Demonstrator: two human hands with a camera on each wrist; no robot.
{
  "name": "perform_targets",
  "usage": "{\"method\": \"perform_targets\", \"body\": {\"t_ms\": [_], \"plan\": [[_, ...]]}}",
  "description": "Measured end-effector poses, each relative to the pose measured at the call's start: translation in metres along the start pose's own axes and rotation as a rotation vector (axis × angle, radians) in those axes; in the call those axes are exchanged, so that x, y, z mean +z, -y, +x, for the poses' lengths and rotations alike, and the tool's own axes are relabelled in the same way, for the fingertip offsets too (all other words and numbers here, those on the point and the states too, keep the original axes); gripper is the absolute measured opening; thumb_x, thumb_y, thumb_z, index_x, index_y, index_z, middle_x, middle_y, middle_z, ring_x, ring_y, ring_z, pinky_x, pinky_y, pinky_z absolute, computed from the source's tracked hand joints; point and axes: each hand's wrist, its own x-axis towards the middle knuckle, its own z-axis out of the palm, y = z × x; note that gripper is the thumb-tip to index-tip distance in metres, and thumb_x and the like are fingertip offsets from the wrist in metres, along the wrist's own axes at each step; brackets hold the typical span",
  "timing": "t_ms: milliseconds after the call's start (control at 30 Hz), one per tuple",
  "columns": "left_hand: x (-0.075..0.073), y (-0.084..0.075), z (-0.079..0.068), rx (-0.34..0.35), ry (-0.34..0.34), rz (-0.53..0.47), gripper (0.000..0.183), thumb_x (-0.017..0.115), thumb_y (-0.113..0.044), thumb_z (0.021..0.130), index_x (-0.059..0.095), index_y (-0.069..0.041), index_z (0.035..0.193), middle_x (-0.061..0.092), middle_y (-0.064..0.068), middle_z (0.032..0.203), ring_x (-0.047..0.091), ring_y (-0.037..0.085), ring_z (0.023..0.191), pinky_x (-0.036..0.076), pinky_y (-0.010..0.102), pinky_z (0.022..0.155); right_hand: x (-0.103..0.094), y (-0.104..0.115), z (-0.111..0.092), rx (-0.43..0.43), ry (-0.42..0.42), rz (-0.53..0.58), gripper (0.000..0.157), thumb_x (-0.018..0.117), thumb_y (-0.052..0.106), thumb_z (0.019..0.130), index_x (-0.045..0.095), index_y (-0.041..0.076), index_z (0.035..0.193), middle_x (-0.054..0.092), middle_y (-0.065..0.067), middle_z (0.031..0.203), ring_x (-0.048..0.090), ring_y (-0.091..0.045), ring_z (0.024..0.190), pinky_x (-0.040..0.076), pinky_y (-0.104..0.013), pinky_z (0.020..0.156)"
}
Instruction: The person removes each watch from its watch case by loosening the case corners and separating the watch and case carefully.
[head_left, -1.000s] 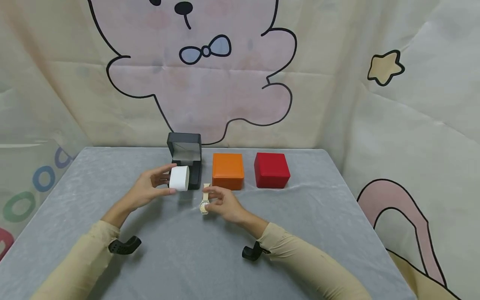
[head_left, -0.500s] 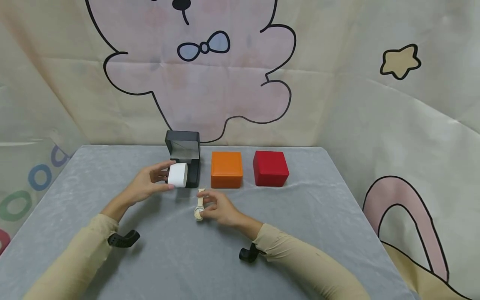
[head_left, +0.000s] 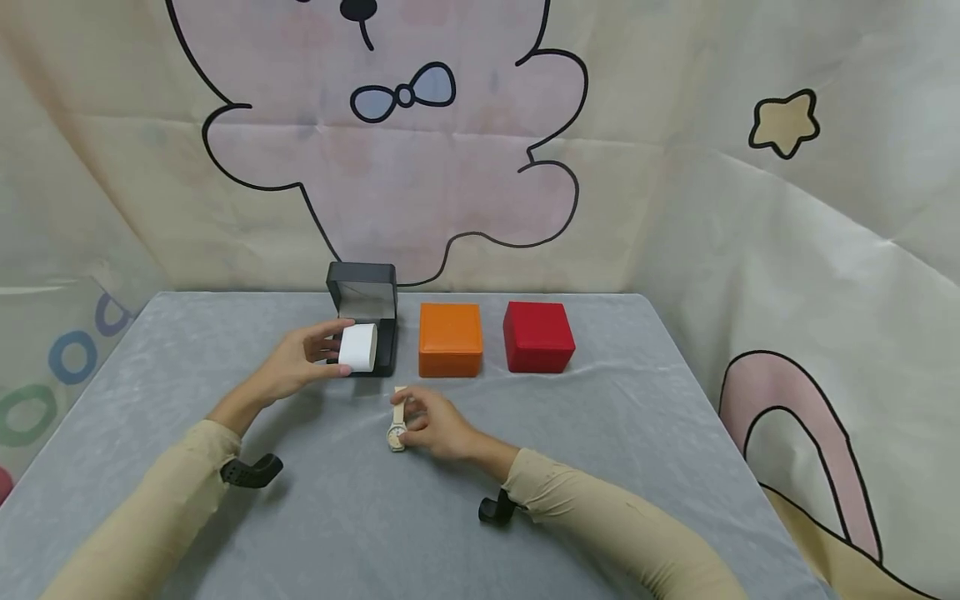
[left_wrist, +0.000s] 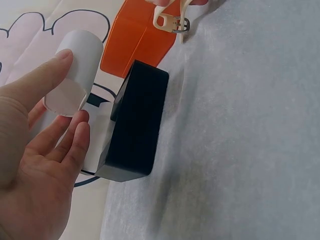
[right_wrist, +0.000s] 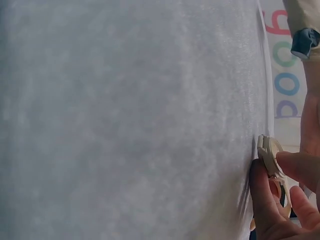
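My left hand [head_left: 298, 362] holds a white watch cushion [head_left: 358, 347] between thumb and fingers, just in front of the black watch box [head_left: 365, 282]. That box stands with its lid raised, showing a grey lining. In the left wrist view the cushion [left_wrist: 84, 52] is a smooth rounded tube over the box [left_wrist: 137, 122]. My right hand [head_left: 442, 429] pinches a cream wristwatch [head_left: 397, 437], its dial at the lower end and strap running upward. The right wrist view shows thumb and fingers on the watch [right_wrist: 270, 156]; the left wrist view shows its buckle [left_wrist: 176, 24].
A closed orange box [head_left: 450, 337] stands right of the black one, and a closed red box [head_left: 538, 336] is further right. Grey cloth [head_left: 375, 533] covers the table. A printed curtain [head_left: 465, 183] hangs directly behind the table's back edge.
My right hand has drawn the watch slightly left and toward me, away from the orange box. The left hand keeps holding the cushion by the black box.
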Motion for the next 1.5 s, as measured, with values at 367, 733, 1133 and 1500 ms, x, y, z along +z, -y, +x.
{"method": "perform_targets", "body": {"t_ms": [367,733,1133,1500], "plan": [[-0.002,-0.002,0.003,0.003,0.009,-0.023,0.074,0.08,-0.012,0.087,0.045,-0.007,0.152,0.05,0.019,0.151,0.06,0.031,0.122,0.046,0.054,0.107,-0.001,0.0,0.004,-0.071,-0.002,-0.184,0.05,0.076,-0.005,0.086,0.06,0.007,0.132,0.065,-0.01,0.108,0.061,-0.016,0.091,0.051,-0.021,0.08],[-0.008,-0.001,0.009,-0.027,0.019,-0.006,0.076,0.08,-0.014,0.087,0.042,-0.004,0.153,0.049,0.022,0.151,0.056,0.045,0.129,0.044,0.063,0.107,-0.005,-0.001,0.001,-0.057,-0.003,-0.317,0.055,0.08,0.007,0.086,0.06,0.015,0.137,0.063,-0.001,0.108,0.05,-0.004,0.072,0.043,-0.017,0.068],[-0.012,0.006,0.013,-0.052,0.007,0.032,0.078,0.081,-0.019,0.087,0.043,-0.008,0.154,0.047,0.019,0.154,0.057,0.044,0.128,0.052,0.049,0.098,-0.01,-0.001,0.002,-0.078,0.033,-0.371,0.061,0.08,0.009,0.086,0.057,0.016,0.142,0.064,-0.002,0.116,0.046,-0.003,0.064,0.039,-0.016,0.061],[-0.012,0.004,0.014,-0.077,0.011,0.041,0.078,0.082,-0.02,0.087,0.043,-0.009,0.154,0.047,0.019,0.153,0.056,0.043,0.128,0.05,0.056,0.101,-0.01,-0.002,0.0,-0.087,0.044,-0.388,0.063,0.08,0.01,0.087,0.056,0.017,0.144,0.063,-0.003,0.119,0.046,-0.003,0.063,0.039,-0.016,0.06]]}}
